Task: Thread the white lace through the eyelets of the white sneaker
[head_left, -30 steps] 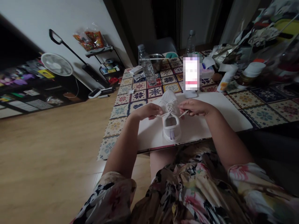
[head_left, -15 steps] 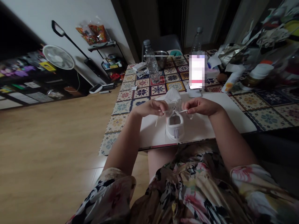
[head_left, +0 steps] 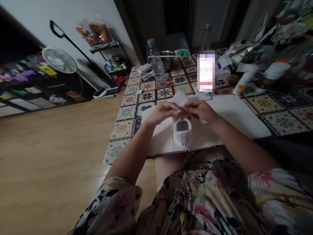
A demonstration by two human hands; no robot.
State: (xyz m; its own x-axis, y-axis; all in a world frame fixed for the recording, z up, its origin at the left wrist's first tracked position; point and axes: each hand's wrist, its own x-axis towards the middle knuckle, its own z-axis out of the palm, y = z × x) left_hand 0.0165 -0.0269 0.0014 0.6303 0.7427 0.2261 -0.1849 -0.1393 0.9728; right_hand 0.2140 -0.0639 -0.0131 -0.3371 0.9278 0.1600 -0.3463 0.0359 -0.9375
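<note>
A white shoe (head_left: pixel 182 133) stands on a white sheet (head_left: pixel 161 140), its heel toward me and its toe pointing away. Over its lacing, my left hand (head_left: pixel 169 110) and my right hand (head_left: pixel 197 110) meet with fingertips close together. Both hands are closed in a pinch on the white shoelace. The fingers cover most of the lace and the upper part of the tongue, so the lace's exact shape there is hidden.
Behind the shoe, a phone (head_left: pixel 206 73) with a lit screen stands on a holder. A plastic bottle (head_left: pixel 157 65) and a metal bowl (head_left: pixel 168 62) are farther back on the patterned tablecloth (head_left: pixel 126 112). Tubes and a white jar (head_left: pixel 275 73) crowd the right.
My hands, which were apart pulling the lace ends to either side, have come together above the shoe's lacing. The shoe stays in place.
</note>
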